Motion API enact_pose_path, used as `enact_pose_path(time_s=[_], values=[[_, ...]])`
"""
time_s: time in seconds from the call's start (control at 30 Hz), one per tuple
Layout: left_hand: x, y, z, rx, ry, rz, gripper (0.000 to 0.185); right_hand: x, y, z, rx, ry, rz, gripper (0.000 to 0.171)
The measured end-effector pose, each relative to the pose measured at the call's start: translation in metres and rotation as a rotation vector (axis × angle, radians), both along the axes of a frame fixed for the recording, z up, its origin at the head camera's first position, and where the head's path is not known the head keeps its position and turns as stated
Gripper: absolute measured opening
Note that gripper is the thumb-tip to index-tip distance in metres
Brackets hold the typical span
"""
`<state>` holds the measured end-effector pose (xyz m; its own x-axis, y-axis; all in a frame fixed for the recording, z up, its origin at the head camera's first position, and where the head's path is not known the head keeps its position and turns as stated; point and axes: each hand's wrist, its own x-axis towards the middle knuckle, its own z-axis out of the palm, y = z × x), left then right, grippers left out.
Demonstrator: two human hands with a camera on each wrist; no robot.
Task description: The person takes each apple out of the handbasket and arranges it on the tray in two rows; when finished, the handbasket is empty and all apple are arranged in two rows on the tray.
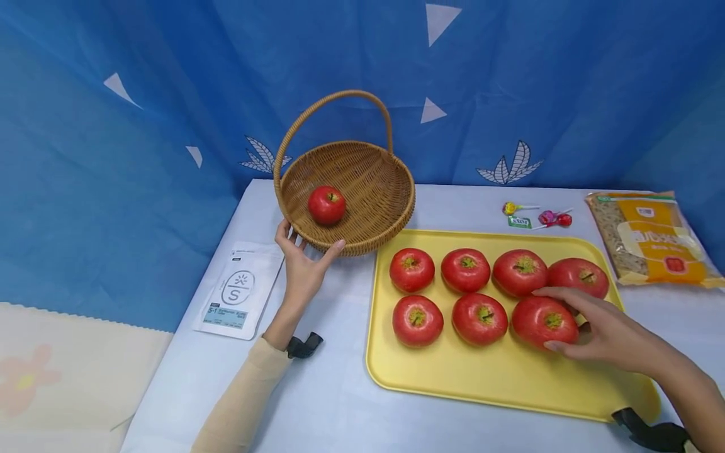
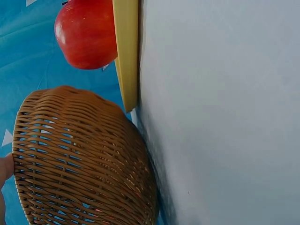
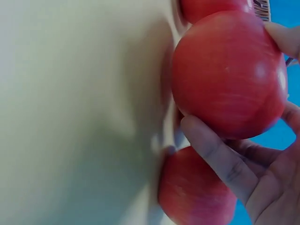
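Observation:
A brown wicker basket [image 1: 370, 189] with a tall arched handle stands at the back left of the table, one red apple [image 1: 326, 206] inside it. My left hand [image 1: 304, 267] holds the basket's near rim, thumb on the right and fingers on the left. On a yellow tray [image 1: 442, 371] lie several red apples in two rows. My right hand [image 1: 614, 333] grips the front-row right apple [image 1: 545, 322], thumb on its near side and fingers on its far side. In the right wrist view, this apple [image 3: 229, 75] sits between the fingers, with another apple [image 3: 197, 187] below.
A white pouch [image 1: 238, 292] lies left of my left forearm. Behind the tray are several lollipops [image 1: 548, 218] and a small green packet [image 1: 519, 222]. An orange-labelled bag of grain [image 1: 651, 239] lies at the back right. A blue curtain [image 1: 362, 56] hangs behind the table.

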<state>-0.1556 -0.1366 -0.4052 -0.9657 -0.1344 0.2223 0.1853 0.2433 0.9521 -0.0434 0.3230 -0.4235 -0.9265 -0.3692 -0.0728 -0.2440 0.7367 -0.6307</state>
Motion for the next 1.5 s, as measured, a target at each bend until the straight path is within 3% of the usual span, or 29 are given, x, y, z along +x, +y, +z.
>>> enact_pose_path(time_s=[0.23,0.5,0.73,0.9,1.03,1.17,1.27,1.5], values=[[-0.014,-0.007,-0.03,-0.023,0.021,0.017,0.111,0.0,-0.005,-0.003,0.053,-0.014,-0.009,0.075],[-0.016,-0.008,-0.032,-0.004,0.047,0.028,0.111,-0.003,-0.005,0.003,0.086,-0.088,-0.018,0.078],[-0.016,-0.008,-0.031,-0.004,0.045,0.027,0.11,0.0,-0.006,0.01,0.142,-0.094,-0.029,0.081],[-0.014,-0.007,-0.027,-0.019,0.035,0.017,0.111,0.002,-0.006,0.028,0.236,0.069,-0.054,0.087],[-0.007,-0.003,-0.014,-0.017,0.036,0.007,0.109,-0.004,-0.01,0.043,0.244,0.202,-0.041,0.089],[0.001,0.001,0.001,-0.012,0.033,-0.001,0.105,-0.016,-0.021,0.056,0.211,0.27,0.009,0.085],[0.003,0.001,0.003,-0.01,0.029,-0.001,0.103,-0.034,-0.034,0.069,0.191,0.354,0.082,0.083],[0.003,0.001,0.002,-0.009,0.038,0.001,0.104,-0.102,-0.092,0.104,0.173,0.473,0.265,0.075]])
